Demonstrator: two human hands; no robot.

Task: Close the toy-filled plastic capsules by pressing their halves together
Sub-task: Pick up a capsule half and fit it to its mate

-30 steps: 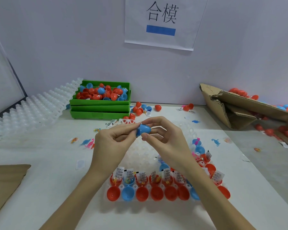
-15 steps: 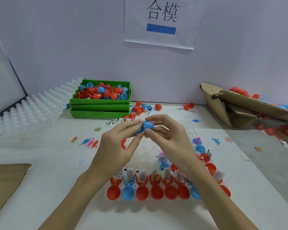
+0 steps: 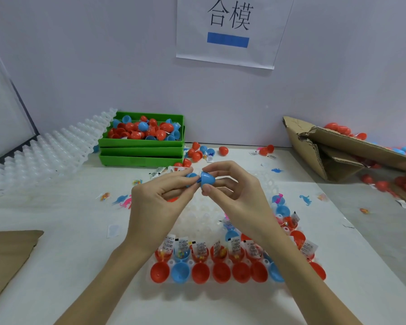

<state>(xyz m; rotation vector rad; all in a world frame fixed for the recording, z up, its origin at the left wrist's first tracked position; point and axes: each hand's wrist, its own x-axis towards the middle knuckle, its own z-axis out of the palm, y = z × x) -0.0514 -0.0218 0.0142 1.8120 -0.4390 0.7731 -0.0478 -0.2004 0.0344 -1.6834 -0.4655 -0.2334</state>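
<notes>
Glossy smooth plastic capsule halves (image 3: 206, 178); matt rough cardboard box (image 3: 338, 148); translucent plastic tray (image 3: 197, 214).

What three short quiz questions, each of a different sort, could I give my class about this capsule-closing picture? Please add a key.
1. True or false: the blue capsule half in the right hand is already set down in the white tray.
2. Multiple choice: the green bins stand (A) at the near table edge, (B) far left by the wall, (C) on the cardboard box.
3. Fill in: in the front row of empty halves, most are coloured ____.

Key: 1 false, it is held above the tray, against the half pinched in the left hand; 2 B; 3 red.
</notes>
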